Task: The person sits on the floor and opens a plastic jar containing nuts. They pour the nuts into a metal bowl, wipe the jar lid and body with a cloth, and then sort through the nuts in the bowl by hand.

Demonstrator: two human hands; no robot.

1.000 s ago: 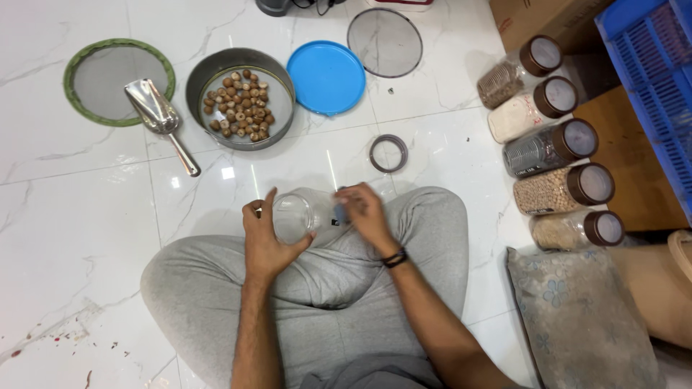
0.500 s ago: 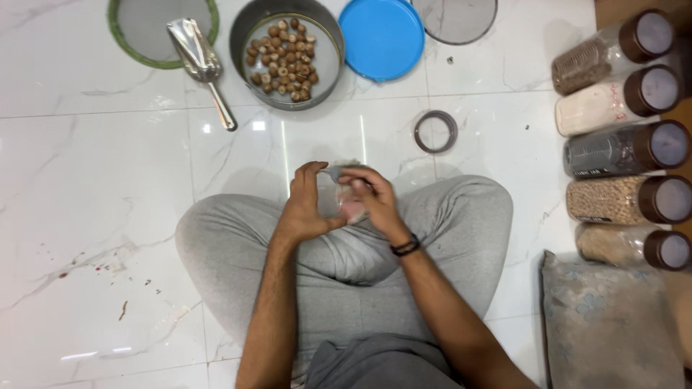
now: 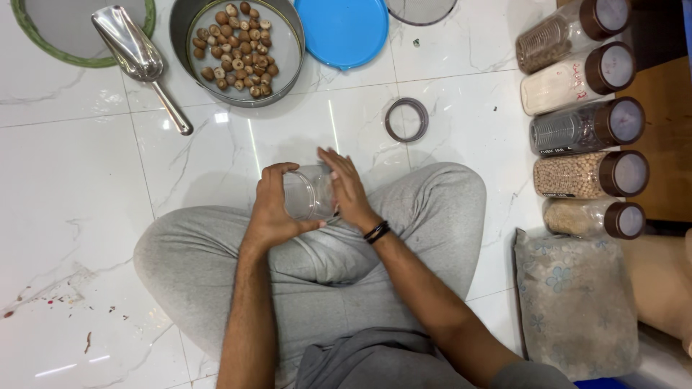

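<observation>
I sit cross-legged on a white marble floor. An empty clear plastic jar point(image 3: 308, 193) lies on its side between my hands, over my lap. My left hand point(image 3: 272, 207) wraps around the jar's left end. My right hand point(image 3: 346, 186) presses flat against its right side, fingers pointing away from me. A brown ring-shaped jar lid point(image 3: 406, 119) lies on the floor just beyond my right hand.
A round metal sieve point(image 3: 238, 52) holds several brown nuts, with a metal scoop point(image 3: 137, 57) to its left, a green-rimmed sieve point(image 3: 79, 29) and a blue lid point(image 3: 344, 30). Several filled brown-lidded jars point(image 3: 577, 130) lie at right, above a grey floral bag point(image 3: 577, 302).
The view has shifted down and closer. My hands stay on the jar and have turned it; my right hand now lies flat along its side.
</observation>
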